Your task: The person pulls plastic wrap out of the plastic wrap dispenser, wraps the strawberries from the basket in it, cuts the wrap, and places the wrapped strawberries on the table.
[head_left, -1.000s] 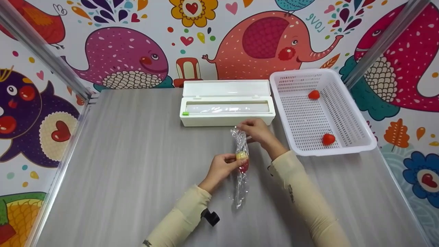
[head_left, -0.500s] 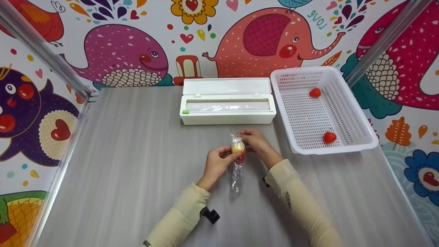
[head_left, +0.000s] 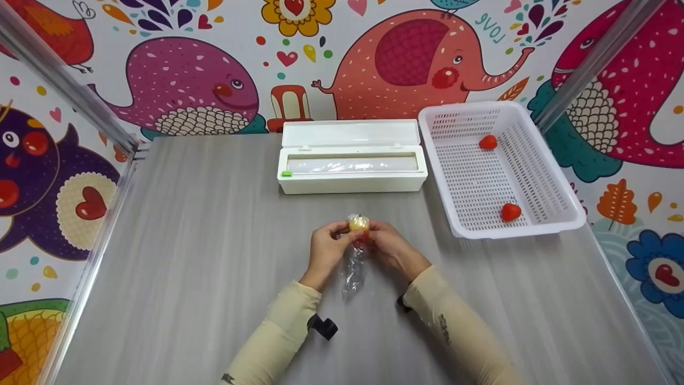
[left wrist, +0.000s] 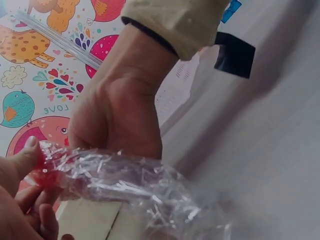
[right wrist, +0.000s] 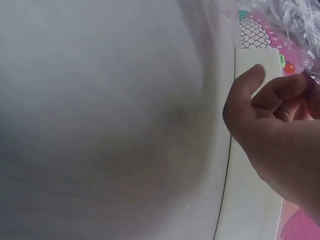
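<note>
A yellow and red piece wrapped in clear plastic film (head_left: pixel 358 223) is held up between my two hands in the head view, its yellow end away from me. My left hand (head_left: pixel 326 250) pinches it from the left, thumb across the red part. On the other side, my right hand (head_left: pixel 394 247) grips it with curled fingers, partly hidden behind the bundle. A crinkled film tail (head_left: pixel 352 272) hangs toward me. In the left wrist view the film (left wrist: pixel 125 182) stretches away from the red part, and the right wrist view shows curled right fingers at the film (right wrist: pixel 295 25).
Behind the hands stands a white cling film dispenser (head_left: pixel 352 184), its lid raised and a roll inside, with a green slider (head_left: pixel 287 174) at its left. To the right, a white plastic basket (head_left: pixel 459 227) holds two red pieces (head_left: pixel 511 212).
Both hands have drawn the wrapped piece toward me and slightly left. The right hand came down from the film's far end to the piece, and the far end of film no longer stands out.
</note>
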The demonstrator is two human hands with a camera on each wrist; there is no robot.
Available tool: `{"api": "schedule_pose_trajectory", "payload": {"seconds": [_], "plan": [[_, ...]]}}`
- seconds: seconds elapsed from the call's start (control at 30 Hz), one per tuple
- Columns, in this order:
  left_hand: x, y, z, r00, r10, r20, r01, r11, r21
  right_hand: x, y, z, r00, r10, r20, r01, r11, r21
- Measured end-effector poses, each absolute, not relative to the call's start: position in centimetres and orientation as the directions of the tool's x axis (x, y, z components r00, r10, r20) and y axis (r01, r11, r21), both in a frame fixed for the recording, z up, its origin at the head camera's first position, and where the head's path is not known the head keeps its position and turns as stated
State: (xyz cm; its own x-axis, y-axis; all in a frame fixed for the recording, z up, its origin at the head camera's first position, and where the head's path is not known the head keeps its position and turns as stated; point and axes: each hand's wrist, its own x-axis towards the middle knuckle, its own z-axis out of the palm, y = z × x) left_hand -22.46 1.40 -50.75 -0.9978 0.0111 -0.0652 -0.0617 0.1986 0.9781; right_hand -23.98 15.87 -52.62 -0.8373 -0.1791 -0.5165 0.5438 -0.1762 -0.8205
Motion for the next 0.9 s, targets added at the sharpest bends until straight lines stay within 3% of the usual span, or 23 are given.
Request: {"api": "schedule_pose_trajectory", "payload": {"seconds": [0.2,0.33,0.63,0.9], "plan": [[-23.0,0.2,-50.3,-1.000,0.028,-0.005,0.005,0.364,0.931,-23.3,15.5,-53.2,-0.857,-0.246,-0.452,0.499,-0.186,-0.846],[-23.6,-0.1,-50.2,-0.998,0.035,0.054,0.063,0.381,0.923,-23.2,15.5,-53.1,-0.874,-0.257,-0.412,0.460,-0.171,-0.871],[-24.1,0.4,-50.1,-0.994,-0.068,-0.084,-0.090,0.082,0.993,-22.9,15.3,-51.9,-0.912,-0.233,-0.338,0.395,-0.274,-0.877],[-24.2,0.9,-50.2,-0.979,-0.097,-0.180,-0.176,-0.053,0.983,-22.6,14.7,-51.8,-0.953,-0.121,-0.276,0.277,0.008,-0.961]]}}
